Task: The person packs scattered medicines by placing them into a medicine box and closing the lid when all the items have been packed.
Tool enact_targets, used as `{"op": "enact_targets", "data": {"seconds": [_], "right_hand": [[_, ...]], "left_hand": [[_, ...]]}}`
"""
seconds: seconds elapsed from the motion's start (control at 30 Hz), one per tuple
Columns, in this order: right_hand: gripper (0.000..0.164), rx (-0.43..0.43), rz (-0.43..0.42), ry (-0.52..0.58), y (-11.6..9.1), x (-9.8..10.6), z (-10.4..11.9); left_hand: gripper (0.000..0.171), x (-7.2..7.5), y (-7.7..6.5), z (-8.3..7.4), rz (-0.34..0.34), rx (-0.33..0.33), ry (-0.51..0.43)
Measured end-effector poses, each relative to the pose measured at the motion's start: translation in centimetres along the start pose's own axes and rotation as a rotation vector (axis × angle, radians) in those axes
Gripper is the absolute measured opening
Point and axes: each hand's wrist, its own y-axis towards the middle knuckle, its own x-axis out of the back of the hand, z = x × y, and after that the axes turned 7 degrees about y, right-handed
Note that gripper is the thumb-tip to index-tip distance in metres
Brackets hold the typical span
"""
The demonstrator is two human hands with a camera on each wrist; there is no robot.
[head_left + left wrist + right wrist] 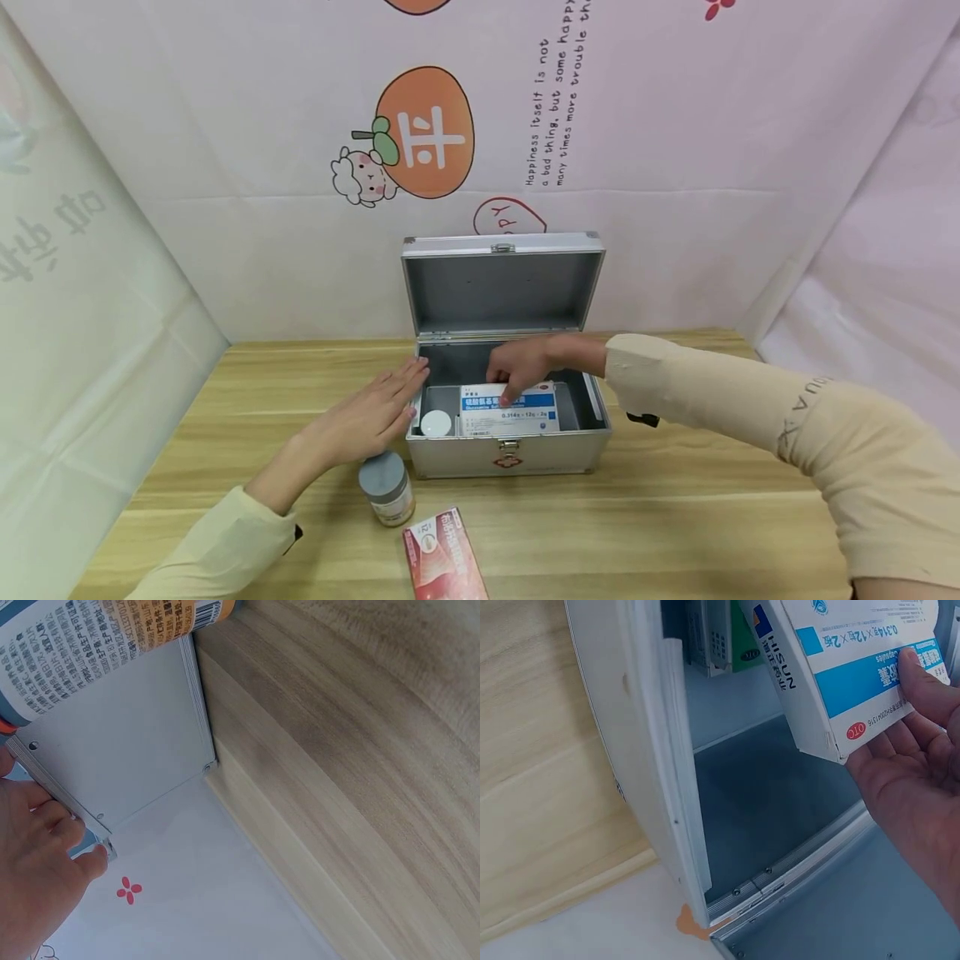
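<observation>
An aluminium medicine case (465, 458) with a red cross stands with its lid raised. My right hand (525, 364) reaches into it and pinches a white and blue medicine box (487, 421) between thumb and fingers. The right wrist view shows that box (877, 682) tilted inside the case, the thumb on its printed face. My left hand (367, 414) rests on the case's left rim, its fingers along the edge. Beside the left hand is a jar with a grey lid (384, 477), its label close up in the left wrist view.
A round white bottle cap (436, 423) shows in the case's front left corner. Green and white boxes (742, 637) stand inside, seen from the right wrist. A pink and red box (444, 557) lies on the wooden table (637, 508) near the front. Behind hangs a printed white cloth (660, 200).
</observation>
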Motion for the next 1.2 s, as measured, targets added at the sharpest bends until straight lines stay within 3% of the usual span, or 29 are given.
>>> {"op": "enact_targets", "data": {"seconds": [0.3,0.5,0.73,0.9,1.07,1.2], "right_hand": [[0.014,-0.009,0.023,-0.005,0.8,-0.3,0.2],[0.013,-0.036,-0.013,0.004,1.1,-0.9,-0.1],[0.011,-0.039,-0.052,-0.101,1.4,-1.1,0.0],[0.023,-0.057,-0.061,-0.14,1.4,-1.2,0.2],[0.01,-0.066,-0.07,-0.141,1.1,-1.1,0.4],[0.027,-0.073,-0.093,-0.107,0.3,-0.9,0.7]], "left_hand": [[0.058,0.0,0.0,0.0,-0.001,0.0,0.0],[0.058,0.1,0.1,-0.1,0.01,0.002,0.005],[0.059,0.0,0.0,0.0,0.014,0.003,0.01],[0.059,0.0,0.1,0.0,0.013,-0.001,0.009],[0.058,0.1,0.0,-0.1,0.011,0.001,0.004],[0.058,0.2,0.0,-0.1,0.009,0.001,0.009]]}}
